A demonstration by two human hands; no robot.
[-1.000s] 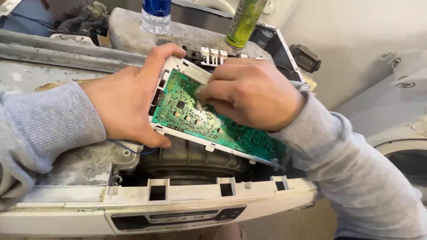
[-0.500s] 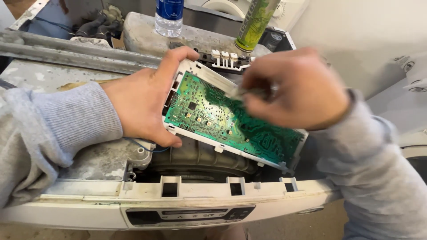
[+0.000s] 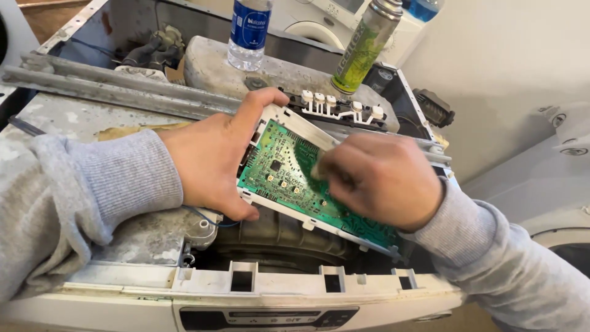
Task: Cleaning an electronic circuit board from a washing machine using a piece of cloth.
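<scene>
Left hand [image 3: 212, 163] clamps green circuit board [image 3: 289, 175] by white-framed end, tilted over open washer top [image 3: 123, 107]. Right hand [image 3: 381, 178] blurred, fingers curled on board; grip unclear. Bottle [image 3: 249, 34], spray can [image 3: 362, 49] crowd rear edge.

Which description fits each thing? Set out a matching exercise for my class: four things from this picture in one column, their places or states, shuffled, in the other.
Things
1 left hand
2 right hand
3 clear bottle
4 green spray can

Descriptions
A blurred, over the green circuit board
B upright behind the board, right of the other container
C grips the board's left end
D blue label

Pairs: 1-C, 2-A, 3-D, 4-B
</scene>
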